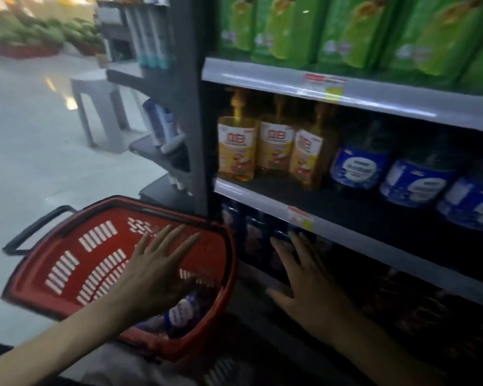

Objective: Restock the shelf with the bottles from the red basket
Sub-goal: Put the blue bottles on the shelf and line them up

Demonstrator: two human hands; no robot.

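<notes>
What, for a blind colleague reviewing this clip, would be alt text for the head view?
A person's open left hand hovers over a red basket with a bottle in it, while the open right hand is by dark bottles low on a shelf. Yellow pump bottles and blue-labelled bottles stand one shelf up.
</notes>
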